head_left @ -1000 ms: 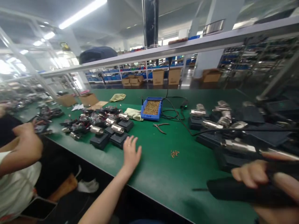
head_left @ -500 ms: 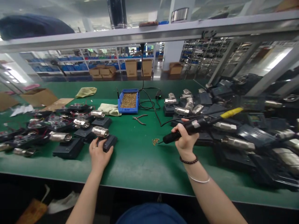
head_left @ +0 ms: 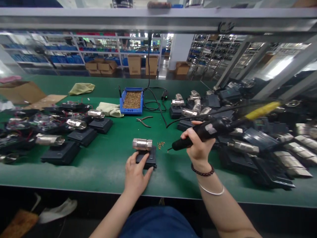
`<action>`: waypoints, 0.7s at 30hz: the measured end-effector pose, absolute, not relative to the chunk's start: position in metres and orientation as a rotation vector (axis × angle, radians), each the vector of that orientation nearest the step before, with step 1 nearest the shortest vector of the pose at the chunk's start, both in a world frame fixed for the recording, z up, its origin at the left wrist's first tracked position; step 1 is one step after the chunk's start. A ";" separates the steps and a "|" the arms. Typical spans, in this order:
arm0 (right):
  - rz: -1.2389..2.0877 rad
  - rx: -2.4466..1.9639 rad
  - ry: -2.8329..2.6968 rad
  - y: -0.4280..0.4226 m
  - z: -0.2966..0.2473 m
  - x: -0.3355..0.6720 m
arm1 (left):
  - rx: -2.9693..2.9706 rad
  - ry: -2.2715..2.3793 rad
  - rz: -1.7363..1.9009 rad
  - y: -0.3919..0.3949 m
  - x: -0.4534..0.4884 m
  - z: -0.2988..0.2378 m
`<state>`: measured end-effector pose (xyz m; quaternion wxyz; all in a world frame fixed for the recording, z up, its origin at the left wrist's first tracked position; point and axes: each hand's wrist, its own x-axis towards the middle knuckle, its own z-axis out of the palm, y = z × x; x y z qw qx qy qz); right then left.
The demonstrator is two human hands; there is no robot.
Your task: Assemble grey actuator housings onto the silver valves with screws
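My left hand (head_left: pixel 137 173) grips a dark box-shaped housing (head_left: pixel 150 159) on the green bench, fingers on its near and left sides. A shiny metal threaded fitting (head_left: pixel 142 144) is joined to the housing. In my right hand (head_left: pixel 199 145) is a black electric screwdriver (head_left: pixel 205 132), fingers wrapped round its body. Its bit points down and left, with a tiny piece at the tip that looks like a screw. Between housing and screwdriver lies a small pile of brass-coloured screws (head_left: pixel 160 144).
A blue bin (head_left: pixel 131 111) full of small brass screws stands behind, with pliers (head_left: pixel 144 121) in front and a cloth (head_left: pixel 109 109) beside it. Similar housings with fittings (head_left: pixel 60 152) line the left; many more (head_left: pixel 244 162) crowd the right. A shelf beam (head_left: pixel 158 23) crosses overhead.
My left hand has slid the housing with its fitting rightwards, away from the left row to beside the screw pile. The screwdriver stays near the pile. The camera view has tilted down.
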<state>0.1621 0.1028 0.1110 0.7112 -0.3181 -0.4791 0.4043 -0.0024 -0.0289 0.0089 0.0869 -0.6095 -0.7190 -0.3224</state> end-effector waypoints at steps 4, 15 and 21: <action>0.957 -0.575 -1.072 0.080 0.144 0.181 | -1.836 -2.041 -1.171 -0.032 0.012 0.022; 1.159 -0.529 -1.094 0.035 0.193 0.200 | -2.147 -1.816 -1.761 -0.023 0.053 0.045; 1.211 -0.478 -1.060 0.033 0.191 0.196 | -2.161 -1.894 -1.839 -0.025 0.048 0.050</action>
